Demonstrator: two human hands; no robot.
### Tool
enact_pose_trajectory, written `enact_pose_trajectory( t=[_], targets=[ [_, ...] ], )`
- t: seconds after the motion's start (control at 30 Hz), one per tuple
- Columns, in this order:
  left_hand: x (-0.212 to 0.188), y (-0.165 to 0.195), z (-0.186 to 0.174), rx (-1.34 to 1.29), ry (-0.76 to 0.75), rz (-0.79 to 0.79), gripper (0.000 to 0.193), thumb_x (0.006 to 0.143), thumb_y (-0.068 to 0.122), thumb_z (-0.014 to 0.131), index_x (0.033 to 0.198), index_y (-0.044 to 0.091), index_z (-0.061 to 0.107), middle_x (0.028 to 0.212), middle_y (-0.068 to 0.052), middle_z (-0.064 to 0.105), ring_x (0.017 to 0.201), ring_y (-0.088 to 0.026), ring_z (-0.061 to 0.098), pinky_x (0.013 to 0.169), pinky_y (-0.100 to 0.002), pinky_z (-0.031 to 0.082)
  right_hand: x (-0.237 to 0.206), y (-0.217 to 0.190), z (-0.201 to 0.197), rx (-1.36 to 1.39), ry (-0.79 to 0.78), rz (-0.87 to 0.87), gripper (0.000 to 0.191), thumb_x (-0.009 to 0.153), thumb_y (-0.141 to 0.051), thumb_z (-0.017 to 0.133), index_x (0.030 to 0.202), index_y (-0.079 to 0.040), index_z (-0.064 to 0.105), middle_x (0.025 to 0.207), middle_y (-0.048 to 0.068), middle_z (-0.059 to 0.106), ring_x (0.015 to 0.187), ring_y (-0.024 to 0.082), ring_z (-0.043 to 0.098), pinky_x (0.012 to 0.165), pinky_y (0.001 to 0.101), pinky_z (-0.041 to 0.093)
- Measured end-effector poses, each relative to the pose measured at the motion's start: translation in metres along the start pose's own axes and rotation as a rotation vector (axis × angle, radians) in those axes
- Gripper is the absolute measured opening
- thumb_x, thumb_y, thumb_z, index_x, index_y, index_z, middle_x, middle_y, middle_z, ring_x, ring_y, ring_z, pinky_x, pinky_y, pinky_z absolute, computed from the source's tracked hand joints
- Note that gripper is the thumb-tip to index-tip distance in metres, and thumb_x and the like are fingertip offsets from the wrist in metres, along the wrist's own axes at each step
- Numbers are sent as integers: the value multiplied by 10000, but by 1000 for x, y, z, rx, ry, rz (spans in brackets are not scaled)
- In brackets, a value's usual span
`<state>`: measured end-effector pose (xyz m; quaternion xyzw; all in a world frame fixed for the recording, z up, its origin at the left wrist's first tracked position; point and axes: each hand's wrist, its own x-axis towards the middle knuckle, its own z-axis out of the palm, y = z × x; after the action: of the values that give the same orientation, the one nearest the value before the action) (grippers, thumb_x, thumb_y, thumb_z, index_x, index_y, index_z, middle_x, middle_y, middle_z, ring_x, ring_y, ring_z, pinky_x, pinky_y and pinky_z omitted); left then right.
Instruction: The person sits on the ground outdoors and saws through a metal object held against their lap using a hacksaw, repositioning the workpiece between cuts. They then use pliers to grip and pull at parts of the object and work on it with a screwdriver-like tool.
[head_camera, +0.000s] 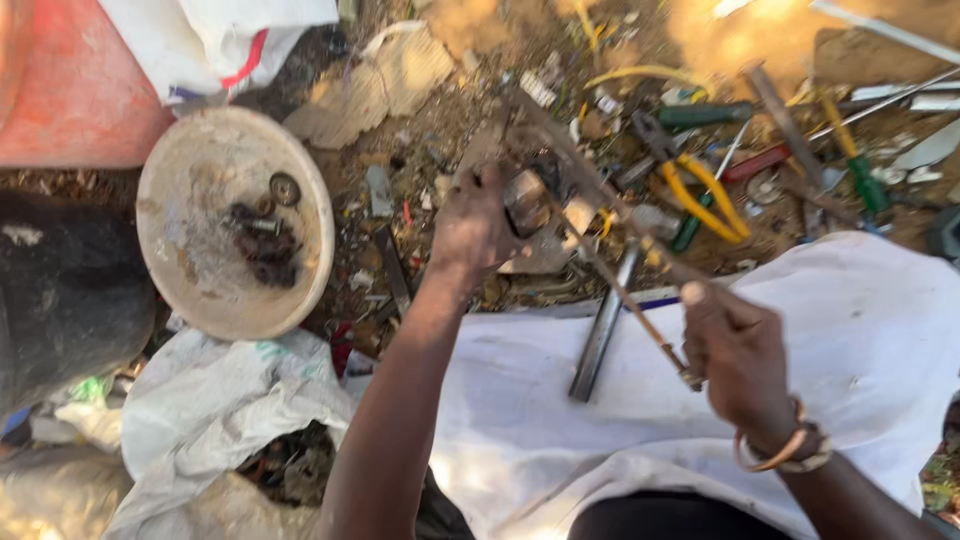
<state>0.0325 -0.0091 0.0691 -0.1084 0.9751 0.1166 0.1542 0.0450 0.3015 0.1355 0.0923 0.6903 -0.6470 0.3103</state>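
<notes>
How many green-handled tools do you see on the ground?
3. One green handle lies at top centre, another to the right by the red-handled tool, a third under the yellow-handled pliers. Clutter may hide more.

White sack (215, 40) top left, red-striped.

Round dish (180, 190) lies left of hands (475, 225), pliers (695, 185) right.

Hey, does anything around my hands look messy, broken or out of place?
Yes. Tools lie scattered on the dirt among scraps: yellow-handled pliers, green-handled screwdrivers. A torn piece of cardboard lies nearby. The round dish holding small dark metal parts looks stained.
</notes>
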Motion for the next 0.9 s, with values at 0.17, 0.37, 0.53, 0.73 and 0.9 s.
enact_pose_trajectory(
  t=[0.17,0.37,0.53,0.73,0.9],
  targets=[
    [-5,-4,8,-82,-85,-68,967,883,558,838,1474,-20,335,1185,-324,606,936,-413,718,814,-490,620,57,-17,46,-156,-187,-265,277,1090,-201,546,1196,30,658,671,-85,407,608,25,318,499,245,264],
    [7,-13,24,59,-63,6,1287,588,569,884,1513,-17,208,1443,-350,412,1061,-445,633,834,-431,586,36,-12,26,-74,-55,-114,411,1026,-227,555,1387,-49,640,569,-73,370,487,31,310,406,256,255],
    [-3,-31,85,185,288,181,1121,779,560,692,1543,-85,184,1320,-300,503,927,-335,624,742,-378,570,47,-9,16,-19,-84,-67,390,1077,-217,541,1370,-21,709,453,-16,418,351,67,327,332,280,256],
    [-3,-42,84,296,240,193,1071,820,460,503,1620,-138,117,1146,-259,594,858,-282,639,687,-309,562,72,4,43,-147,-169,-285,288,1082,-218,533,1221,9,642,587,-91,377,521,9,333,447,240,259],
    [0,-17,37,303,53,125,695,1053,270,576,1540,-56,202,1096,-266,553,862,-345,636,705,-418,595,66,11,35,-7,-100,-112,394,1044,-228,540,1365,-36,664,580,-107,365,496,6,296,441,232,210]
  ],
)
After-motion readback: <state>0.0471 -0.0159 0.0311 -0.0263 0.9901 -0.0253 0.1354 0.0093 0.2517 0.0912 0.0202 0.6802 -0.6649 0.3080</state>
